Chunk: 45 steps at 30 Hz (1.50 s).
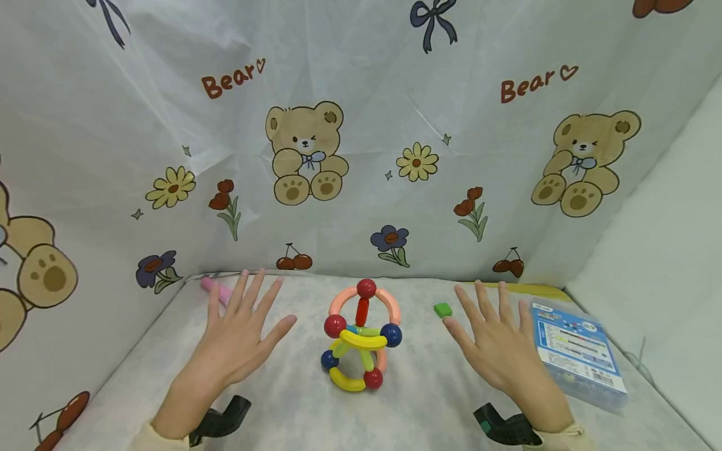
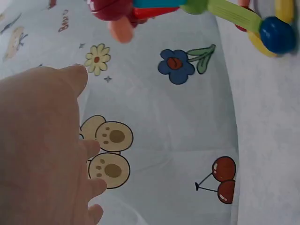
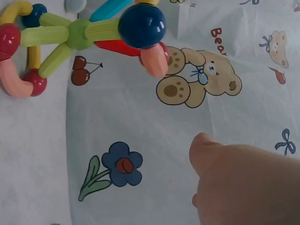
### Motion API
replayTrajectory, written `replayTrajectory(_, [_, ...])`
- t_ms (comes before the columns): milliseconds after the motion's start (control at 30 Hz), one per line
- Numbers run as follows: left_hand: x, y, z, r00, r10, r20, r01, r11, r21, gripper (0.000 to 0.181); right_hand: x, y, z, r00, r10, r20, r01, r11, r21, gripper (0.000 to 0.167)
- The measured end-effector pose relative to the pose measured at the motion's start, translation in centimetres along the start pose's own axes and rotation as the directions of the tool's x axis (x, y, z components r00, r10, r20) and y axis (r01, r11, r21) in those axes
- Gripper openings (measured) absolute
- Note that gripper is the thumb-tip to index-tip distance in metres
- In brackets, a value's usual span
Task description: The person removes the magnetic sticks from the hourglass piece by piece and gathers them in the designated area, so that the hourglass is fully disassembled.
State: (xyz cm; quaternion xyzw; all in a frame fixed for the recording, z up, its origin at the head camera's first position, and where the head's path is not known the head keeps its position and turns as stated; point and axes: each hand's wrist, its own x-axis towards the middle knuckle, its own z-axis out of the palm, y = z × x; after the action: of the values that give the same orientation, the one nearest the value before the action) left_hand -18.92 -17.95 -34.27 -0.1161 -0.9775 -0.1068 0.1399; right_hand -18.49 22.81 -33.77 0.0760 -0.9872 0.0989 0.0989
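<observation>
A toy structure of magnetic balls and rods (image 1: 363,341) stands on the table between my hands. It has red and blue balls, yellow and pink curved rods, and straight green, red and light-blue rods meeting at a green hub (image 3: 80,34). To its left my left hand (image 1: 239,335) is held with fingers spread, touching nothing of the structure. On the other side my right hand (image 1: 499,347) is spread the same way, also apart from it. Both wrist views catch part of the structure along the top, including a blue ball (image 2: 277,35).
A clear plastic box with a blue label (image 1: 581,351) lies at the right, beside my right hand. Near its fingertips sits a small green block (image 1: 442,310). A pink stick (image 1: 217,289) lies at the back left. Behind hangs a bear-print cloth (image 1: 361,207).
</observation>
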Motion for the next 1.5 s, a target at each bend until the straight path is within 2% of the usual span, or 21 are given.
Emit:
replayTrajectory(133, [1.4, 1.3, -0.5, 0.998, 0.057, -0.034, -0.060, 0.992, -0.109, 0.080, 0.8, -0.5, -0.4, 0.995, -0.063, -0.082, 0.067, 0.997, 0.044, 0.073])
replayTrajectory(200, [2.1, 2.1, -1.0, 0.996, 0.087, -0.029, -0.090, 0.983, -0.157, 0.081, 1.4, -1.2, -0.6, 0.990, -0.086, -0.116, 0.097, 0.991, 0.095, 0.071])
replayTrajectory(267, [2.6, 3.1, -1.6, 0.995, 0.097, 0.020, -0.090, 0.972, -0.216, 0.081, 2.1, -2.1, -0.4, 0.984, -0.092, -0.149, 0.118, 0.978, 0.173, 0.067])
replayTrajectory(333, [3.2, 4.0, -2.0, 0.990, 0.101, 0.098, -0.068, 0.954, -0.293, 0.081, 2.9, -3.3, -0.1, 0.979, -0.090, -0.182, 0.135, 0.957, 0.258, 0.061])
replayTrajectory(467, [3.7, 5.3, -2.2, 0.960, 0.129, 0.247, -0.005, 0.894, -0.448, 0.081, 4.3, -5.7, 1.0, 0.967, -0.091, -0.237, 0.180, 0.904, 0.387, 0.050])
replayTrajectory(567, [3.9, 5.8, -2.0, 0.944, 0.177, 0.278, -0.014, 0.865, -0.502, 0.079, 4.8, -7.0, 2.0, 0.972, -0.106, -0.208, 0.190, 0.878, 0.440, 0.046])
replayTrajectory(700, [3.9, 5.9, -2.0, 0.945, 0.218, 0.243, -0.070, 0.862, -0.501, 0.063, 5.2, -7.6, 3.0, 0.978, -0.137, -0.157, 0.197, 0.857, 0.477, 0.041])
replayTrajectory(800, [4.0, 5.7, -2.2, 0.946, 0.250, 0.206, -0.122, 0.865, -0.487, 0.050, 5.7, -7.7, 3.5, 0.972, -0.150, -0.183, 0.222, 0.840, 0.495, 0.034])
replayTrajectory(900, [4.3, 5.7, -2.4, 0.937, 0.279, 0.208, -0.152, 0.865, -0.478, 0.046, 6.2, -8.0, 3.7, 0.968, -0.134, -0.214, 0.229, 0.824, 0.518, 0.027])
replayTrajectory(1033, [4.7, 5.7, -2.2, 0.921, 0.298, 0.251, -0.151, 0.867, -0.475, 0.047, 6.5, -8.6, 3.9, 0.971, -0.103, -0.218, 0.207, 0.818, 0.536, 0.024])
replayTrajectory(1133, [4.9, 5.5, -2.0, 0.909, 0.311, 0.276, -0.146, 0.861, -0.487, 0.043, 6.6, -8.8, 4.1, 0.971, -0.091, -0.219, 0.197, 0.822, 0.535, 0.023])
replayTrajectory(1233, [4.9, 5.1, -1.8, 0.902, 0.330, 0.277, -0.155, 0.848, -0.507, 0.034, 6.6, -8.9, 4.3, 0.971, -0.081, -0.227, 0.194, 0.820, 0.538, 0.021])
replayTrajectory(1400, [5.0, 4.7, -1.7, 0.900, 0.361, 0.247, -0.193, 0.835, -0.515, 0.024, 6.5, -8.9, 4.4, 0.966, -0.070, -0.249, 0.201, 0.810, 0.552, 0.021])
replayTrajectory(1500, [4.9, 4.4, -1.7, 0.901, 0.355, 0.251, -0.183, 0.833, -0.522, 0.024, 6.4, -8.9, 4.4, 0.958, -0.068, -0.278, 0.220, 0.797, 0.562, 0.024])
